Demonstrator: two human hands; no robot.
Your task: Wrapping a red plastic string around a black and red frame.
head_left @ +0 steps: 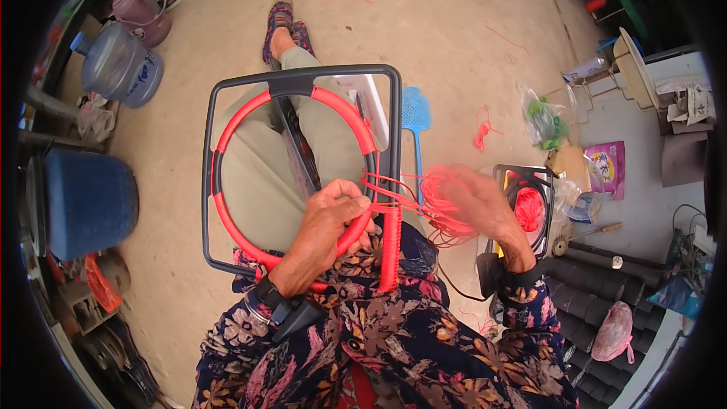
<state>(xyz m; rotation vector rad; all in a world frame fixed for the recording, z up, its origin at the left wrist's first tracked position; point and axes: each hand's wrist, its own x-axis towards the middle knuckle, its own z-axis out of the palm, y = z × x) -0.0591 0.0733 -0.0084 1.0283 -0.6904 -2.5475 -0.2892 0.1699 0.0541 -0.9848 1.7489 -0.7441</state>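
Across my lap lies a black rounded-square frame (pixel 303 71) with a ring (pixel 238 123) inside it. Red cord is wound tightly round most of the ring, with bare black sections between. Red winding also covers the lower right side (pixel 391 250) of the frame. My left hand (pixel 327 220) is closed on the ring's lower right, pinching the cord where it meets the ring. To the right of the frame, my right hand (pixel 477 201), blurred by motion, grips a loose bundle of red cord (pixel 441 208). Several strands stretch from the bundle to the ring.
A blue fly swatter (pixel 415 117) lies on the floor beyond the frame. At right stands a small container (pixel 541 174) with red cord. Along the left are a water jug (pixel 125 64), a blue bin (pixel 91 189) and a pink thermos (pixel 140 11). A purple packet (pixel 604 169) lies far right.
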